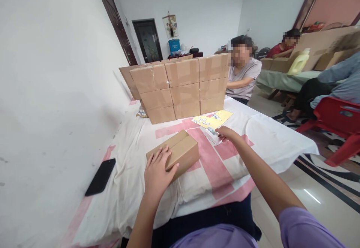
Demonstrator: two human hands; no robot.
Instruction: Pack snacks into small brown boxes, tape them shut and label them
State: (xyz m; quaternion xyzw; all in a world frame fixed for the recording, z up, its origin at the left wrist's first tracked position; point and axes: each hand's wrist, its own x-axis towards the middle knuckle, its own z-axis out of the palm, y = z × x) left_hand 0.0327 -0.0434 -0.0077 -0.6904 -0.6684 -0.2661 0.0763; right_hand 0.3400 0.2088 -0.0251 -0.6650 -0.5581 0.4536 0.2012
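Note:
My left hand rests on a closed cardboard box, its fingers spread over the top and its thumb against the near side. To the right of that box, my right hand reaches to a small white tray or box. Its fingers are closed at the tray's right side, beside a greyish, shiny roundish item. What the fingertips pinch is too small to make out. Just beyond lies a yellow sheet with several small white pieces that look like labels.
Stacked taped cardboard boxes form a wall across the table's far side. A black phone lies at the left by the wall. One person sits behind the stack. A red chair and other people are at the right.

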